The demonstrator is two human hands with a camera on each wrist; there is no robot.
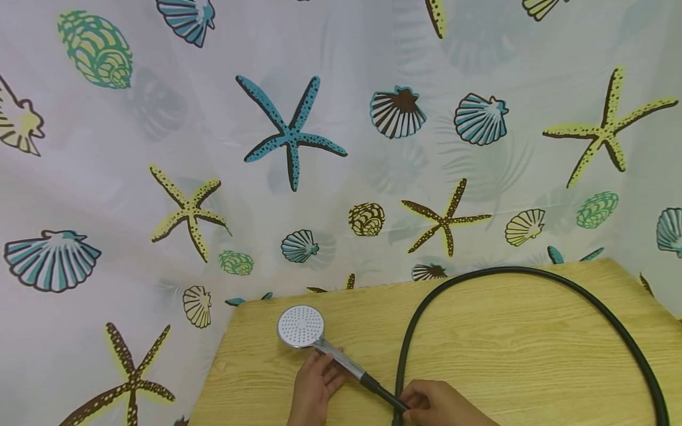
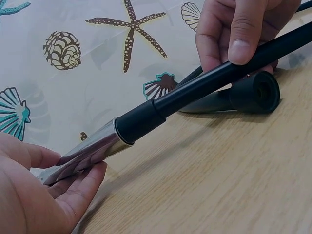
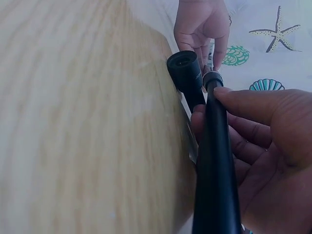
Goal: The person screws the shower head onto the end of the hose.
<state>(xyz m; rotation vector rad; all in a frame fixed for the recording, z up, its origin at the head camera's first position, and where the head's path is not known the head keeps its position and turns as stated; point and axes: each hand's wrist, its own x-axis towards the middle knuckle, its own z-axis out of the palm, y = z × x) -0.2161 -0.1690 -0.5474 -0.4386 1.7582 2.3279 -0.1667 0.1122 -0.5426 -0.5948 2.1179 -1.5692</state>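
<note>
A chrome hand shower point(image 1: 301, 326) with a round, pale spray face is held above the wooden table, the face turned up. My left hand point(image 1: 315, 381) grips its chrome handle point(image 2: 100, 142), thumb on one side and fingers beneath. The black sleeve point(image 2: 141, 119) of a hose sits at the handle's lower end. Just behind that sleeve, my right hand point(image 1: 439, 405) pinches the black hose point(image 3: 216, 161) between thumb and fingers. Below and beside it, the hose's other end, a wider black connector point(image 2: 254, 92) with a round opening, lies on the table.
The hose loops widely point(image 1: 522, 270) over the right half of the wood-grain table point(image 1: 533, 355). A white curtain point(image 1: 341, 236) printed with starfish and shells hangs along the table's back and sides.
</note>
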